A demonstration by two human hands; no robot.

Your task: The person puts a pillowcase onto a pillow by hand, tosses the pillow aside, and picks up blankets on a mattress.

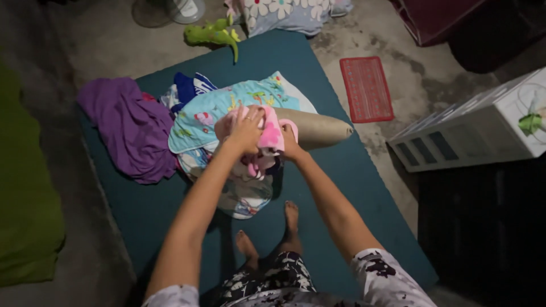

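Both my hands hold a small pink garment [269, 136] above a pile of clothes. My left hand [245, 129] grips its upper left part with the fingers curled over the cloth. My right hand [290, 142] holds its right side from behind. Under them lies a light blue printed cloth [210, 113] on the heap, with a white patterned piece [244, 196] hanging toward my bare feet [273, 233]. A purple garment [131, 128] is spread at the left of the pile. Everything rests on a dark teal mat [352, 187].
A beige bolster [318, 128] lies right of the pile. A green toy [213, 35] and a flowered pillow [284, 11] sit at the mat's far end. A red mat [367, 88], a white appliance [483, 125] and a green cloth [23, 187] lie on the concrete floor.
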